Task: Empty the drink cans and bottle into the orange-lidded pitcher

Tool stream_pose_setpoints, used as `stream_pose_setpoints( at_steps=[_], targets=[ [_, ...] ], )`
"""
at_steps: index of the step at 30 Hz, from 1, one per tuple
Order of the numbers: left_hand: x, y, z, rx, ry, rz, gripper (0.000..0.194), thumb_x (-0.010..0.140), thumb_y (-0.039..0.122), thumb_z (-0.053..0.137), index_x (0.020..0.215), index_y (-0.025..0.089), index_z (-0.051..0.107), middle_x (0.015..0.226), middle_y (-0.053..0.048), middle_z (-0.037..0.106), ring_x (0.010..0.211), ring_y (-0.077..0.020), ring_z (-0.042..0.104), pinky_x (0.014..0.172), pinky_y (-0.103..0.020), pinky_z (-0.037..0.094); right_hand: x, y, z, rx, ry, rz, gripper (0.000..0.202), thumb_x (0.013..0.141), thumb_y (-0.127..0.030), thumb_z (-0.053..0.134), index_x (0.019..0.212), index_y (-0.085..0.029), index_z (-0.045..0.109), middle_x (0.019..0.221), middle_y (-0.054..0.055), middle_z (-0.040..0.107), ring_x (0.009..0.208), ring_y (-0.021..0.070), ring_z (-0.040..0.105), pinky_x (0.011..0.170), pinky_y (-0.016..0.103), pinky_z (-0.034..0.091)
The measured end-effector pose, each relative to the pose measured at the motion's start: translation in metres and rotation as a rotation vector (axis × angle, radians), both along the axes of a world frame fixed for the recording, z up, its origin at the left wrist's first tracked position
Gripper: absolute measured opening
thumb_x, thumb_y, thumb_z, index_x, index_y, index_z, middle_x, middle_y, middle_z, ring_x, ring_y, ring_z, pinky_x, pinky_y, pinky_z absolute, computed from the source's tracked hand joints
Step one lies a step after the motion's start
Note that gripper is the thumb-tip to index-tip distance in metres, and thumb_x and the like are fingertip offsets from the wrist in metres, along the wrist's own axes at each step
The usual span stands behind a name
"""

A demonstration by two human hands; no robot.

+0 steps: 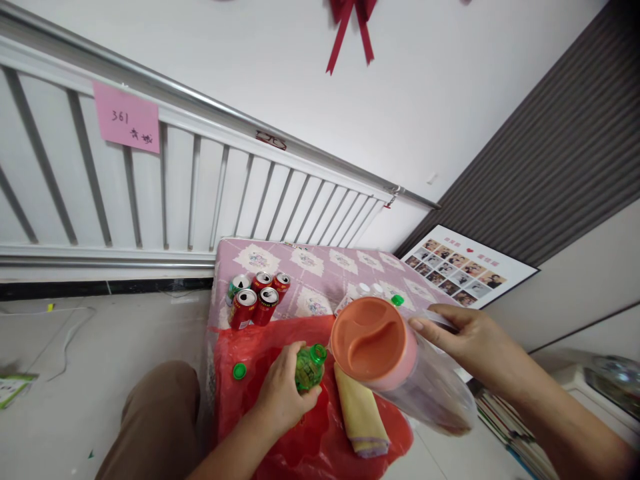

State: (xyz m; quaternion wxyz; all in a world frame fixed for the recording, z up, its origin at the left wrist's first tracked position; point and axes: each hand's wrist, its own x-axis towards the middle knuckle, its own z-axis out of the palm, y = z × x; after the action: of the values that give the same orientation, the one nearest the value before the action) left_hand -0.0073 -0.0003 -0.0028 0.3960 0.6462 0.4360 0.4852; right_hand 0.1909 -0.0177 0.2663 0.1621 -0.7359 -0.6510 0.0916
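So, holding uncapped green plastic bottle (307, 373) in left hand (283, 393) with curled fingers | gripping tilted clear-plastic orange-lidded pitcher (435, 387) by handle (441, 319) in closed right hand (473, 337)

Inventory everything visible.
Cans: 5, four red, one green, on tablecloth
Tablecloth: 1, purple, by radiator
Sheet: 1, red, over tablecloth
Cloth: 1, yellow, on sheet
Cap: 1, green, on sheet
Bottle: 1, green, lower centre
Pitcher: 1, clear, orange lid, beside bottle
Tops: 3, white and green, beyond pitcher
Radiator: 1, white, by wall
Note: 1, pink, on radiator
Bow: 1, red, top
Photo board: 1, white, right
Knee: 1, brown-trousered, lower left
Left hand: 1, bare, on bottle
Right hand: 1, bare, on pitcher
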Motion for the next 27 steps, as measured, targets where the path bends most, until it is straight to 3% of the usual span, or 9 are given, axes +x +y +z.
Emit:
stream_pose_setpoints(
  at_steps=[27],
  targets=[
    [0.0004,-0.0001,-0.0021,0.012,-0.012,-0.015,0.072,0.065,0.018,0.069,0.130,0.021,0.041,0.133,-0.012,0.054,0.120,-0.0279,0.054,0.104,-0.046,0.043,0.0032,0.0013,-0.0030,-0.011,0.004,-0.022,0.052,0.075,-0.070,0.052,0.062,-0.019,0.051,0.058,-0.005,0.033,0.056,0.0109,0.030,0.048,0.023,0.024]
  ],
)
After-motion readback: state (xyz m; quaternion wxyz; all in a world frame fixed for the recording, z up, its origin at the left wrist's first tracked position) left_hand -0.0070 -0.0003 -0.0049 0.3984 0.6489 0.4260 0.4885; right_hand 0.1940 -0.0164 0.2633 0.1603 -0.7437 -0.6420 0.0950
